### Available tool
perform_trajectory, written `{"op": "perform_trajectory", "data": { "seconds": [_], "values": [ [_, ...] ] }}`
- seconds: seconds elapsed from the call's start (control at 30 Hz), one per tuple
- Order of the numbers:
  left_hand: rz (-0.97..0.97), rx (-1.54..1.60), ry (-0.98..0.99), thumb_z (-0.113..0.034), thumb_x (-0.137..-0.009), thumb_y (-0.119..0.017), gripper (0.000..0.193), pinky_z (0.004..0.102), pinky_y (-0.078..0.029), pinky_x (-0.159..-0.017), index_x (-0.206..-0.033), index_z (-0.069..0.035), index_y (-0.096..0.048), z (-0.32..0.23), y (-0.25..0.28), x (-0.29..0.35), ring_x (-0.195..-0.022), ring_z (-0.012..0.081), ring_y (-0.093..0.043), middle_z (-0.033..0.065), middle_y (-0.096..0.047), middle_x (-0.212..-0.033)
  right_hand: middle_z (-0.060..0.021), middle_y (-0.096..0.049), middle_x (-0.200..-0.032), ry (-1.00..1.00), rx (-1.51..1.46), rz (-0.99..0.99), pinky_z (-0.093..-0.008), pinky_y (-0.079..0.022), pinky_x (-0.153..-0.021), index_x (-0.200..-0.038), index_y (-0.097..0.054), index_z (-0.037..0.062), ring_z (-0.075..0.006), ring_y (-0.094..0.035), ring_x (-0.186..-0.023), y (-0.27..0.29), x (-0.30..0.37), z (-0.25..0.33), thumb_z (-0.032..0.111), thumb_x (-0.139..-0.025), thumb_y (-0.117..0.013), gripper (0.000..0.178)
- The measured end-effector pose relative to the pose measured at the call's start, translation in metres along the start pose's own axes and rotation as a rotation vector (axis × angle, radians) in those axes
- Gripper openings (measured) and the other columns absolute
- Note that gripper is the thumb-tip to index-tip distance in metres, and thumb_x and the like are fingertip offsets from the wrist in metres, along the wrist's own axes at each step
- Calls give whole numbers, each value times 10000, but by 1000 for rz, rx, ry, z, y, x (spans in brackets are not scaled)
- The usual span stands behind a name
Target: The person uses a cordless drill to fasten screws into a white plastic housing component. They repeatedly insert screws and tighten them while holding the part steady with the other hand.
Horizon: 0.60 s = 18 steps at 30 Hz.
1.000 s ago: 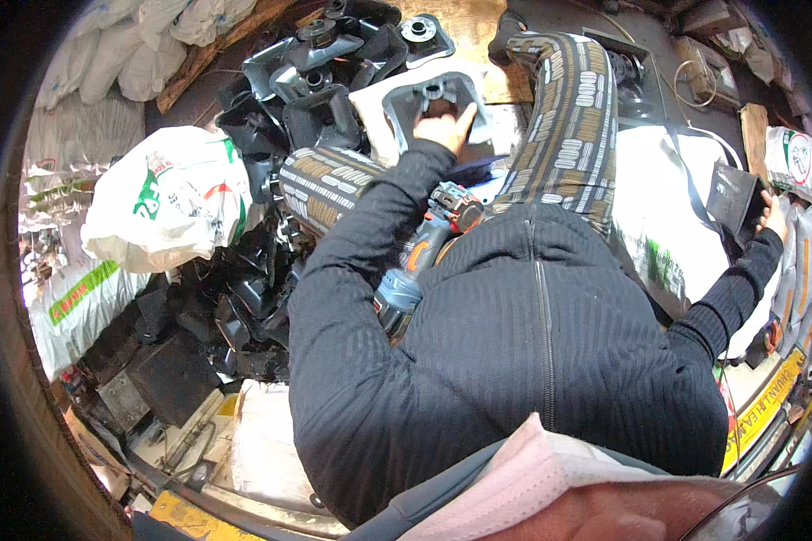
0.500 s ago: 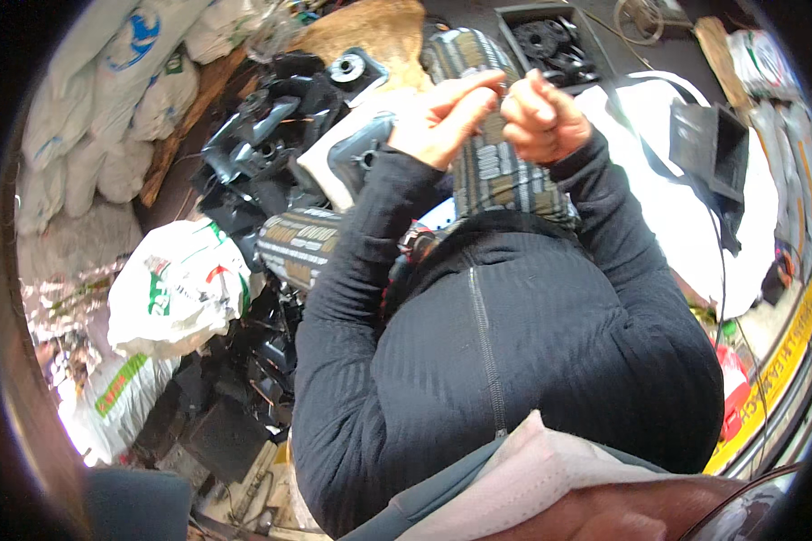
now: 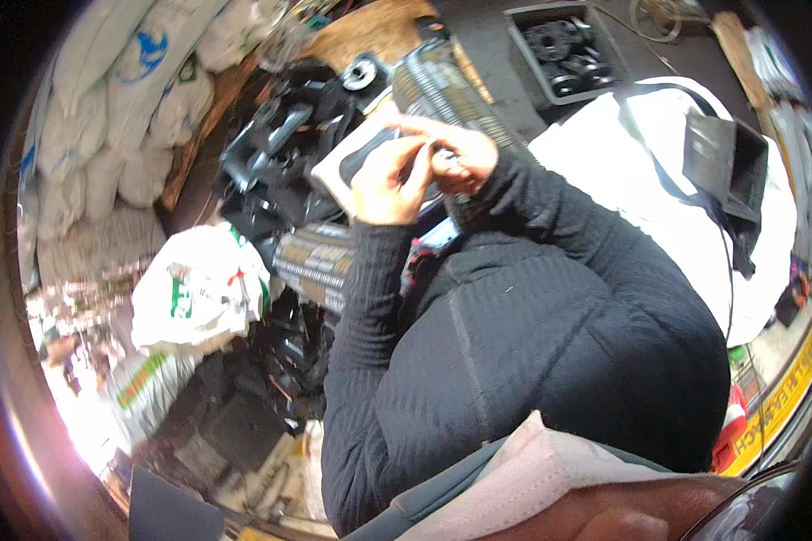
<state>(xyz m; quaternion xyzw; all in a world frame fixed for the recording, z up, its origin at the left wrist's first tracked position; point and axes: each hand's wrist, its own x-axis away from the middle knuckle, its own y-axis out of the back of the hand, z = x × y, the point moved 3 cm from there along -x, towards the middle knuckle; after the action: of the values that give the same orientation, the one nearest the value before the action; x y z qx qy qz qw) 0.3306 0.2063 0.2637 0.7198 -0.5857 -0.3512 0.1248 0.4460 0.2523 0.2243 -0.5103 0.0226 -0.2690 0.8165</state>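
Far left: white sacks (image 3: 108, 108) stacked along the wall, some w/ blue print. Below them a crumpled white plastic bag (image 3: 203, 293) w/ green and red marks, lying on dark clutter. Next to it, nearer me, a heap of black metal brackets (image 3: 275, 149), w/ a round black-and-silver bearing part (image 3: 363, 72) at the top of the pile.

Centre: my left hand (image 3: 386, 180) is up in front of my chest, fingers curled round the edge of a pale grey metal casting (image 3: 347, 162) that sits on the bracket heap. Just under that forearm lies a ribbed roll of patterned material (image 3: 314, 263), on its side. A second, longer ribbed roll (image 3: 442, 86) runs up and away behind both hands.

My right hand (image 3: 460, 158) is touching the left one, fingers bunched tight at the same spot on the casting; looks like it's pinching smth small and dark, but can't tell what, it's hidden betw. the fingers. Both sleeves are dark ribbed knit.

Right: a black tray (image 3: 564, 45) full of round black rings, well apart from my hands. Below it a big white bag (image 3: 622, 180) w/ a black open-topped box (image 3: 726, 167) resting on it. Yellow strip (image 3: 785, 397) at the far right edge.
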Motion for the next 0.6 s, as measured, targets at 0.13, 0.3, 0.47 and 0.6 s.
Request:
{"op": "perform_trajectory", "data": {
  "seconds": [0.13, 0.3, 0.47, 0.6],
  "values": [
    [93, -277, -268, -68, -765, -654, 227, 366, -489, -782, -992, -63, -661, -3, -20, -10, -858, 289, -617, 97, -658, -937, 40, -540, -672, 68, -19, -46, -144, -295, -385, -1369, -421, 46, -2, -381, -422, 42, -7, -8, 313, -1008, -326, 459],
    [178, -415, -367, -51, -684, -649, 340, 369, -456, -824, -1022, -85, -660, -21, -40, -29, -953, 267, -591, 81, -626, -1062, -47, -603, -1109, 58, -162, -116, -258, -516, -801, -1331, -469, 68, -121, -593, -987, 65, -8, 14, 296, -994, -388, 414],
    [45, -187, -211, 22, -723, -619, 352, 344, -476, -821, -1064, -55, -663, -4, -35, -44, -923, 257, -619, 110, -646, -1023, 99, -372, -568, 8, -418, -149, -176, -244, -315, -1249, -498, 127, -16, -305, -385, 161, -31, 62, 283, -973, -481, 318],
    [-53, -281, -11, 2, -773, -611, 301, 336, -484, -793, -1066, -51, -659, 59, -1, -16, -851, 260, -648, 115, -674, -949, -3, -598, -687, 795, 423, -1068, -254, -410, -435, -989, -697, 91, -88, -496, -493, 335, -29, 162, 313, -861, -668, 258]
  ]
}}
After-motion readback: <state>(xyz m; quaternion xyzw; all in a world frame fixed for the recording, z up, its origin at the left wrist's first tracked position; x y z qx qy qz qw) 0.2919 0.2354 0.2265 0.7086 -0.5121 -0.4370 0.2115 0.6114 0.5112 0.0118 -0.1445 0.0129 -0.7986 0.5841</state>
